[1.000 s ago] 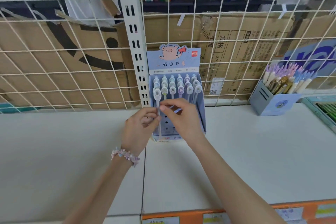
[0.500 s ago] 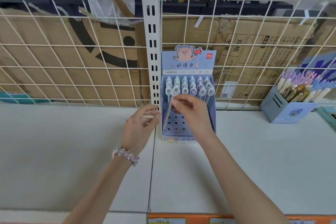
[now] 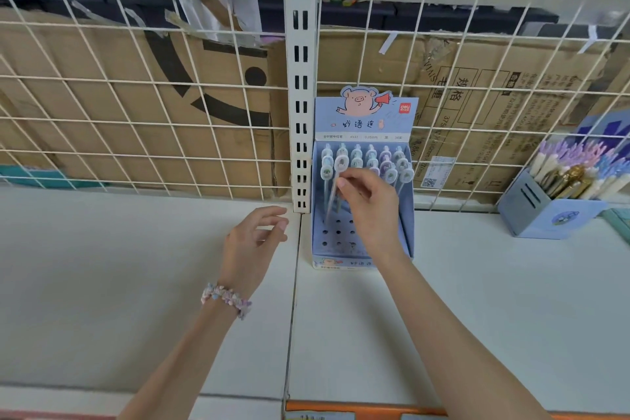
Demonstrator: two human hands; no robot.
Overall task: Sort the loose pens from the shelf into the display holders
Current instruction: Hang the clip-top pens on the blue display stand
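Pinching one pen [image 3: 332, 193] over the display holder [image 3: 405, 215] — right hand [image 3: 370, 203]; left hand [image 3: 254, 239] spread, empty.

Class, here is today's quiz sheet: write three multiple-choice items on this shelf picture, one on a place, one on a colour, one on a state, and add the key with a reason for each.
1. Where does the blue pen display box stand?
A. just right of the slotted upright post
B. at the far left of the shelf
C. on the floor

2. What colour is the wire grid behind the shelf?
A. red
B. black
C. cream white

3. What is the right hand doing?
A. lying flat on the shelf
B. pinching a pen over the box's holes
C. gripping the wire grid

Key: 1 A, the box sits beside the post. 2 C, the wires are pale. 3 B, the fingers close on the pen's shaft, while the left hand holds nothing.
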